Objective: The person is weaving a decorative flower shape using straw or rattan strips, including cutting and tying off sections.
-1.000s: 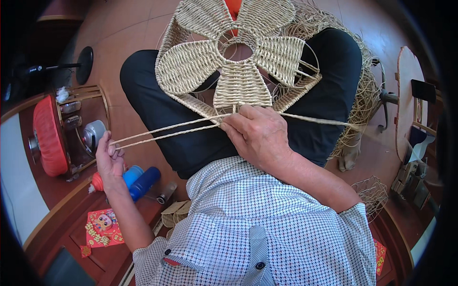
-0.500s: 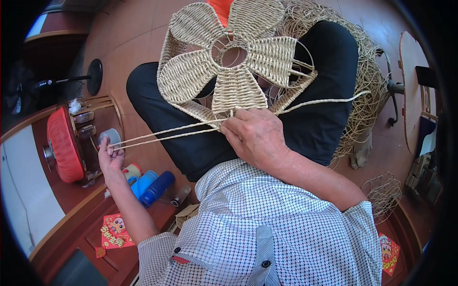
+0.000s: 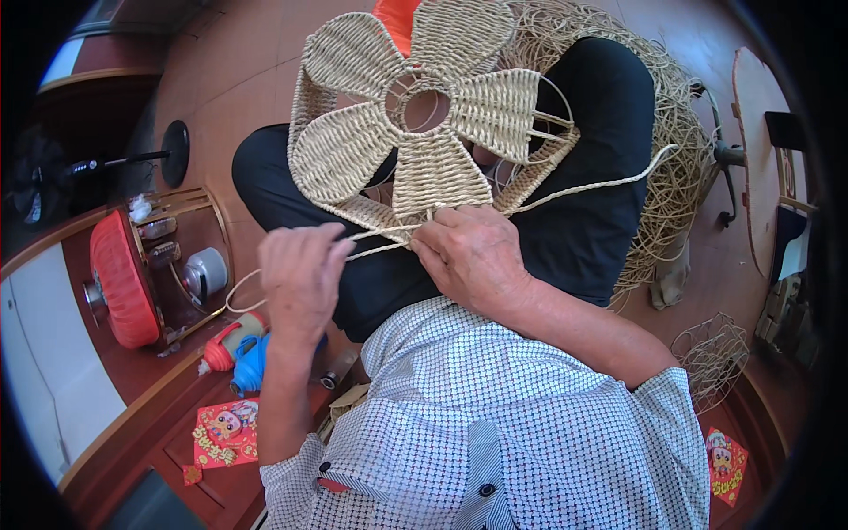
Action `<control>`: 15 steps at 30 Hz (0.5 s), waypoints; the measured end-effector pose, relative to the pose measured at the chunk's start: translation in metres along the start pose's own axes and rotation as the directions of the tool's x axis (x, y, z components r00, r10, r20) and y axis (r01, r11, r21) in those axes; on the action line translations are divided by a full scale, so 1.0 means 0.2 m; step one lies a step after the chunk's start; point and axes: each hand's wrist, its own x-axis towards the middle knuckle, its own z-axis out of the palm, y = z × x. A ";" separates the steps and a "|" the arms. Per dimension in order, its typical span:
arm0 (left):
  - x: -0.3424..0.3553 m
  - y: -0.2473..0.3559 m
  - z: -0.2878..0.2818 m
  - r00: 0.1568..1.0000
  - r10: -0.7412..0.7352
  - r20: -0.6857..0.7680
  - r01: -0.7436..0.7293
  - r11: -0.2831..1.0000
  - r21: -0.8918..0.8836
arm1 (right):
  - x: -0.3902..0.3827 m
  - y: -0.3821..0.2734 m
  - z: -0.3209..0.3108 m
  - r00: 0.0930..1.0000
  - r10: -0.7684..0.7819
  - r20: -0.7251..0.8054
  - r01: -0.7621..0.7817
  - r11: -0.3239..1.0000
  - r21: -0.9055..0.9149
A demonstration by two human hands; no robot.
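Observation:
A flower-shaped piece woven from straw cord, with broad petals round an open ring and a woven outer rim, rests across my lap. My right hand is closed on its near edge, below the lowest petal; the fingertips are partly hidden. To the left, my left hand, slightly blurred, has its fingers curled round the straw cord, which runs to the near edge of the weave. A slack loop of that cord hangs on the hand's left side. Another cord end stretches right from the rim over my dark trousers.
A large heap of loose cord lies beyond my right knee. At left stand a black fan, a red-covered round container and a wooden rack. Blue and red bottles sit near my left forearm; a wire frame lies at right.
My left hand has come from the far left in toward the weave, and the two taut cord strands have gone slack into a loop. The right hand keeps its place on the edge.

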 end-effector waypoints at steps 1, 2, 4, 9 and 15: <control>0.03 0.05 0.02 0.997 0.018 0.078 -0.016 0.999 -0.030 | 0.00 0.00 0.00 1.000 0.007 0.022 -0.007 1.000 0.002; 0.04 0.07 0.04 0.998 0.022 0.055 -0.019 0.999 -0.045 | 0.00 0.00 0.00 1.000 0.003 0.010 -0.003 1.000 -0.009; 0.02 0.05 0.07 0.984 -0.031 0.176 0.064 0.981 -0.184 | 0.00 0.00 0.00 1.000 0.009 0.018 -0.009 1.000 0.006; -0.16 -0.34 0.03 0.985 -0.145 -0.088 0.152 0.986 0.075 | 0.00 -0.01 0.01 1.000 0.001 -0.018 -0.001 1.000 -0.007; -0.39 -1.09 -0.43 0.588 -0.769 -0.250 0.696 0.323 0.642 | 0.02 -0.01 0.01 1.000 0.004 -0.006 -0.004 1.000 -0.001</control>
